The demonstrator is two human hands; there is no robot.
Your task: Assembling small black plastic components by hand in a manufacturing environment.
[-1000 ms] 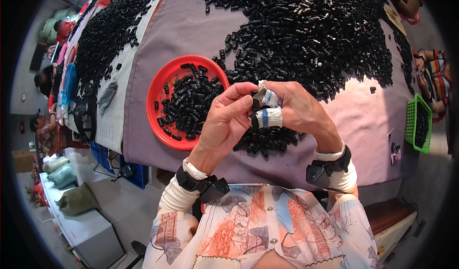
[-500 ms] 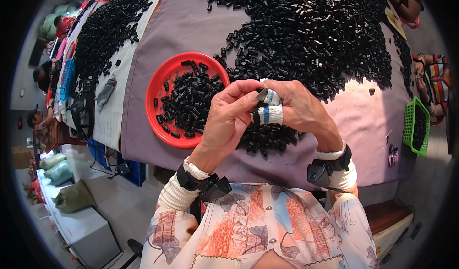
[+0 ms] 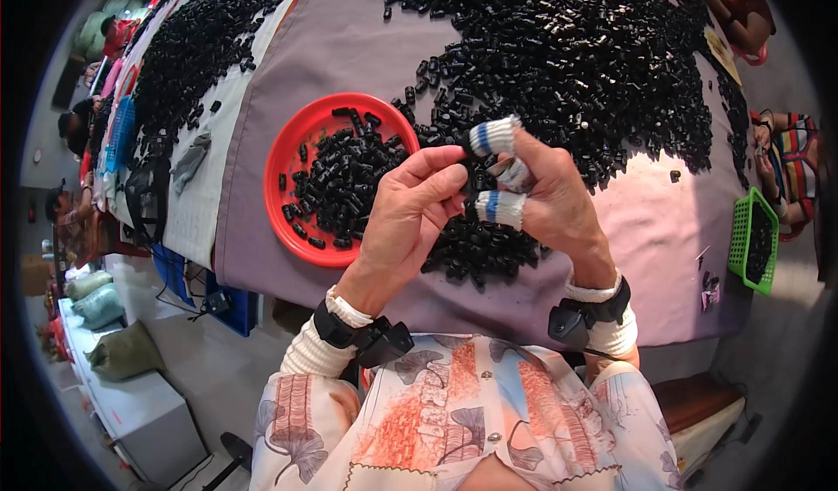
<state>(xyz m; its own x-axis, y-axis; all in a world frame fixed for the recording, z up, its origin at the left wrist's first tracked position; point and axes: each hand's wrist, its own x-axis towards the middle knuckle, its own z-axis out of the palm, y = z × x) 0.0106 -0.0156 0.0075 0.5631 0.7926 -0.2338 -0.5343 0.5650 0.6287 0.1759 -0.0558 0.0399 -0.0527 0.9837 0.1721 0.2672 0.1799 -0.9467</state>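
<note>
My left hand (image 3: pixel 406 199) is closed in a pinch, thumb against forefinger, on a small black plastic part (image 3: pixel 477 175) that barely stands out from the dark heap behind it. Facing it from the right, my right hand (image 3: pixel 559 190) curls its fingers toward the same spot. White knitted finger sleeves with blue stripes (image 3: pixel 495 137) cover its fingers; forefinger and thumb stand apart, another finger is bent inward, and what they hold is hidden. Left of the hands, a round red tray (image 3: pixel 277 155) holds many short black cylindrical parts (image 3: pixel 345 177). More parts lie below my hands.
A large heap of black parts (image 3: pixel 559 46) spreads over the mauve cloth (image 3: pixel 297 46). Another heap (image 3: pixel 196 46) lies on the pale table at left. A green basket (image 3: pixel 740 238) stands at right beside a seated person in stripes. Other people sit at left.
My right hand's forefinger has lifted and its fingers have spread. The thin grey piece seen between my hands earlier no longer shows clearly. My left hand stays pinched in nearly the same place.
</note>
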